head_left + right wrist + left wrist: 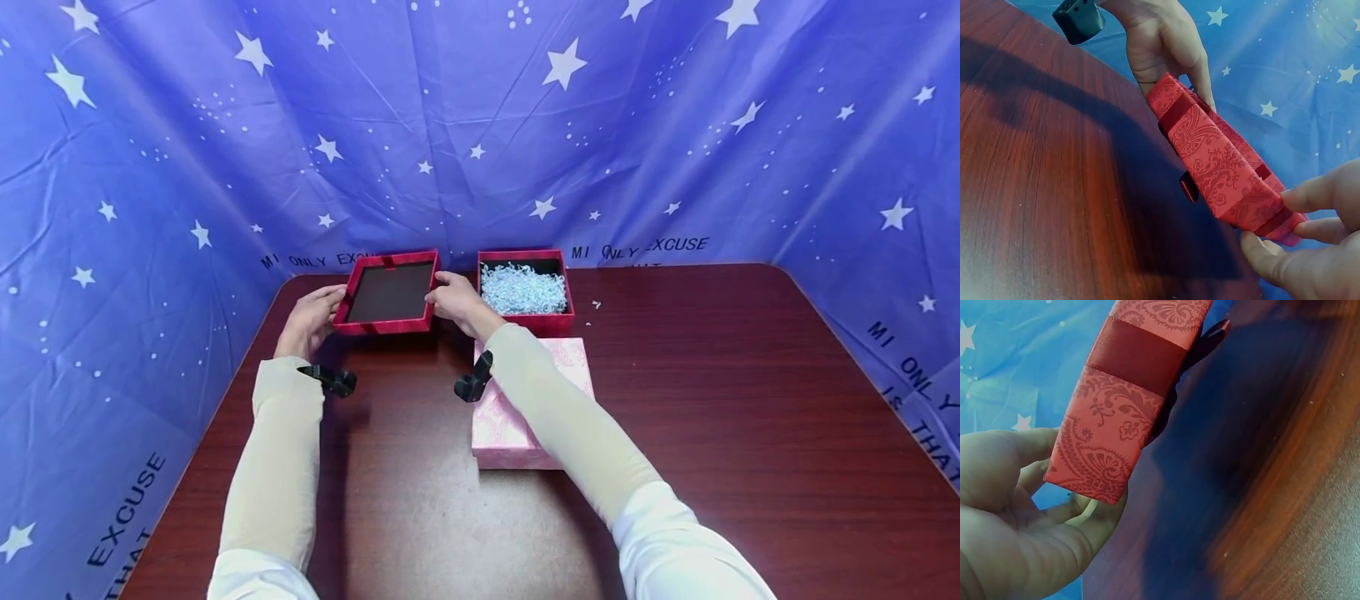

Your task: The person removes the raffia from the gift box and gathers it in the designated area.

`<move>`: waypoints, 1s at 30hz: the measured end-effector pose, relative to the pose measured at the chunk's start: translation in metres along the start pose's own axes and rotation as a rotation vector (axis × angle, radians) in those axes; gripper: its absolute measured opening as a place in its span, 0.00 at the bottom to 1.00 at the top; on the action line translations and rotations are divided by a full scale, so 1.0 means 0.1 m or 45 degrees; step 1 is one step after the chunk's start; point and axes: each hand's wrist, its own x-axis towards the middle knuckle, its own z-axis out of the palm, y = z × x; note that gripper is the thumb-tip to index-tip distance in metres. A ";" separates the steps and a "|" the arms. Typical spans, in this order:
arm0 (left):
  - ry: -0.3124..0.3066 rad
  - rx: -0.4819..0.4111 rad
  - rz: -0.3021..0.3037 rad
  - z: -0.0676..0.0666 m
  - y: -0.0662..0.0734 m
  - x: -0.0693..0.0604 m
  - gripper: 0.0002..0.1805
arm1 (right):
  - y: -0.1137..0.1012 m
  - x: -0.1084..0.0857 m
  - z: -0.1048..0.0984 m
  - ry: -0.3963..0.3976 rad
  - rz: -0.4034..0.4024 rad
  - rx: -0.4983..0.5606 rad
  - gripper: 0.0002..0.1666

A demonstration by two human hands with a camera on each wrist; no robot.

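Evidently the red lid [392,293] is off: I see it held up, tilted, dark inside showing. At its three o'clock, just apart, the red box [536,324] stands uncovered, already well filled with shredded filler [522,289]; closing it, I judge, is undone. The left hand [309,318] grips the lid's nine o'clock edge, fingers bent round it; the right hand [459,298] pinches its three o'clock edge. My wrist views show straight, card-like walls with paisley print, crossed by a smooth, dark ribbon band [1138,353]. The filler is pale, crinkly strands. At the red box's six o'clock lies a pale, patterned pink box [501,429], lidded.
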 end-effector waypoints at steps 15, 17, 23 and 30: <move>-0.059 0.070 -0.032 0.01 -0.19 0.03 0.25 | 0.14 0.14 0.01 -0.001 0.192 -0.092 0.45; -0.045 0.102 -0.027 0.02 -0.21 0.04 0.25 | 0.16 0.16 0.02 -0.005 0.213 -0.132 0.44; -0.005 0.156 -0.041 0.03 -0.27 0.07 0.24 | 0.22 0.23 0.06 0.023 0.225 -0.316 0.38; 0.016 0.165 -0.088 0.06 -0.31 0.09 0.25 | 0.20 0.21 0.04 -0.035 0.228 -0.368 0.36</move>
